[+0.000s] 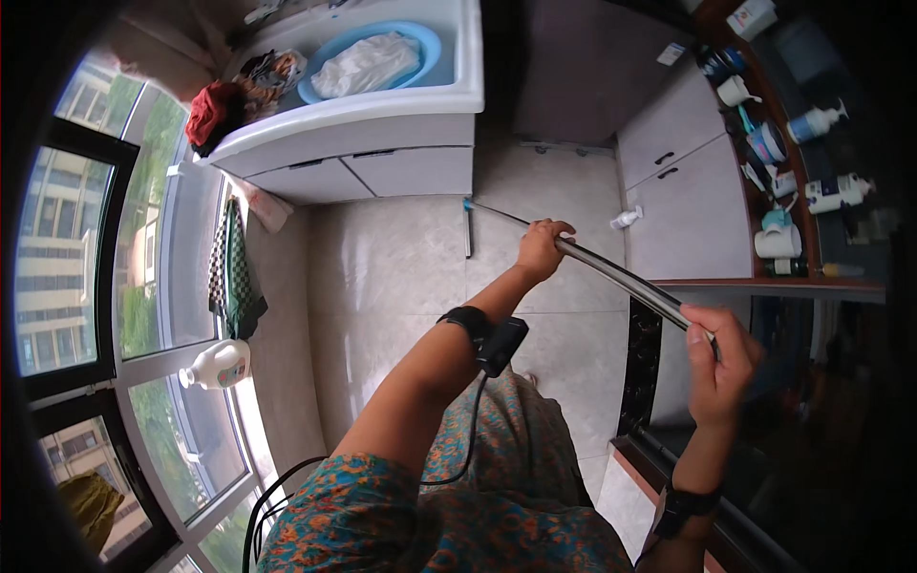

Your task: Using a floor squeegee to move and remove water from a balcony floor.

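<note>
Both of my hands grip a long shiny metal pole point(623, 276) that slants across the view. My left hand point(542, 249) is wrapped around it partway down, and my right hand point(720, 362) holds it near its upper end. At the far end a blue joint point(468, 205) links the pole to a narrow dark head point(468, 235), a squeegee or flat mop seen almost edge-on. This head rests on the grey tiled floor point(387, 265), near the corner of the white sink cabinet point(415, 170).
A white sink point(469, 79) holds a blue basin point(430, 50) with white cloth; red cloth point(211, 114) lies on its rim. A white jug point(223, 364) stands by the windows at left. At right, a pump bottle point(627, 217) is beside the cupboard point(688, 215), below a shelf crowded with bottles.
</note>
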`<state>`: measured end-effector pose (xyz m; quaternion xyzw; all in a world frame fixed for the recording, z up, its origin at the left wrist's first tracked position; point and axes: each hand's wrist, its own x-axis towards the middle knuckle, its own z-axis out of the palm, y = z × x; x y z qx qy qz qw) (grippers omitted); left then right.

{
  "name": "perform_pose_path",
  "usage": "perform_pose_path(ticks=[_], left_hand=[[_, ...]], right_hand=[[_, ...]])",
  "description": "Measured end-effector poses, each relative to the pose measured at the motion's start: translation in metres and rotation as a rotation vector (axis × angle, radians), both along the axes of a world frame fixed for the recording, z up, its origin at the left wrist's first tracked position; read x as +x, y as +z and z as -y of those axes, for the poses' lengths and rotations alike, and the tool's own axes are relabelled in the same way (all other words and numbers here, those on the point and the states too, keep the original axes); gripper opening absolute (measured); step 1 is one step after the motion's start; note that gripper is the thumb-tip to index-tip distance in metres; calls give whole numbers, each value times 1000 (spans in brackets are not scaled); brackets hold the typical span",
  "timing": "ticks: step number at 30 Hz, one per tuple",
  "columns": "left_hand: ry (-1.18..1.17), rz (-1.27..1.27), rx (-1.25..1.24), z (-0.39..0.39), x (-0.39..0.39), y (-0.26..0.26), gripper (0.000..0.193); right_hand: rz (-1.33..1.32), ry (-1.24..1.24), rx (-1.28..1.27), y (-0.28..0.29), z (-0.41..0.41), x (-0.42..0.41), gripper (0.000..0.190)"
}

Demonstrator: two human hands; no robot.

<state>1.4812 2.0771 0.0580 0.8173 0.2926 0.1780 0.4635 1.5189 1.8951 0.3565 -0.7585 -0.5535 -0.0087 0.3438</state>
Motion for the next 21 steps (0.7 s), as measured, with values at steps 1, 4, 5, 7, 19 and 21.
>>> perform_pose_path(ticks=[1, 4, 5, 7, 19, 21], left_hand=[[5, -3, -11, 2, 0, 1, 19], [-28, -10, 25, 16, -6, 10, 20], [-47, -19, 46, 22, -8, 14, 20], [-92, -47, 62, 39, -11, 26, 16], [-716, -81, -55, 133, -12, 113, 30], [-774, 22, -90, 142, -4, 126, 31]], right_hand=[[4, -17, 2, 2, 5, 0, 10], [-3, 21, 16, 4, 21, 4, 10], [-1, 5, 19, 5, 28, 7, 10], [-46, -3, 92, 11, 46, 11, 11], [-380, -240, 581, 32, 152, 17, 91], [-566, -223, 417, 14, 180, 30, 102]])
